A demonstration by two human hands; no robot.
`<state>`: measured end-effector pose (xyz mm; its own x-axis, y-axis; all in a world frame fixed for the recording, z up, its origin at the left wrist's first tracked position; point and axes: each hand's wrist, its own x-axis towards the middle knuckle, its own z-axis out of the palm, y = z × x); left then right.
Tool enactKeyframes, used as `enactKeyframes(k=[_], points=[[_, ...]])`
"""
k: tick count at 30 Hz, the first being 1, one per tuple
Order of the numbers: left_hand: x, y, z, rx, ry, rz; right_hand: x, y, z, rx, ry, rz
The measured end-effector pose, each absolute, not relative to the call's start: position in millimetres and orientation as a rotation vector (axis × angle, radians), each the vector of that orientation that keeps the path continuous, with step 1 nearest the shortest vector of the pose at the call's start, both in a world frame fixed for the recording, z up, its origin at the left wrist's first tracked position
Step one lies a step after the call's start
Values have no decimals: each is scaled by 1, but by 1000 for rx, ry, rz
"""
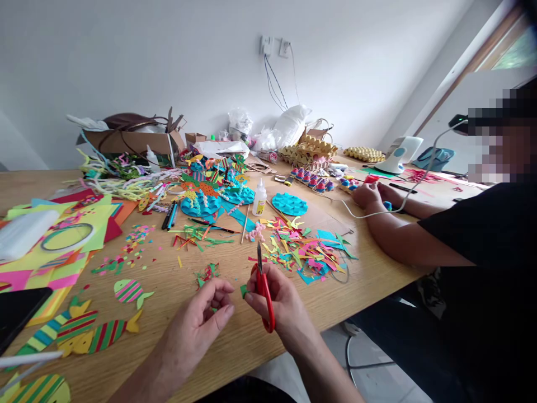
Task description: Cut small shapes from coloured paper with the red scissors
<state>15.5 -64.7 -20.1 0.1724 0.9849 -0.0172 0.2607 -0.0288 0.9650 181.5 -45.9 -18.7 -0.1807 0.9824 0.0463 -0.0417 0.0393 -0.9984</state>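
Note:
Red-handled scissors [264, 296] are in my right hand [283, 302], blades pointing away from me and looking closed. A small piece of green paper [244, 291] sticks out at that hand's thumb and fingertips. Just to the left, my left hand [201, 319] is loosely curled above the table, a bit of green paper [214, 309] showing between its thumb and fingers. Beyond both hands lie red and green paper scraps [207, 273]. Striped paper fish [107, 336] rest on the table to the left, one striped pink and green [128, 290].
A white glue bottle [259, 201] stands among blue egg-carton pieces [289, 204] and colourful cuttings [302, 249]. At left are paper sheets [98, 224], a tape roll [67, 237] and a dark phone [20, 313]. On the right sits another person [403, 240], hands at painted egg cartons.

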Motion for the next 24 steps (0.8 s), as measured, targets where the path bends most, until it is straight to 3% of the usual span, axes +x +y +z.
enactKeyframes(k=[24], points=[[8,-64,-14,1586,1381,1070,140,-46,-25,-913,-1142,1482]])
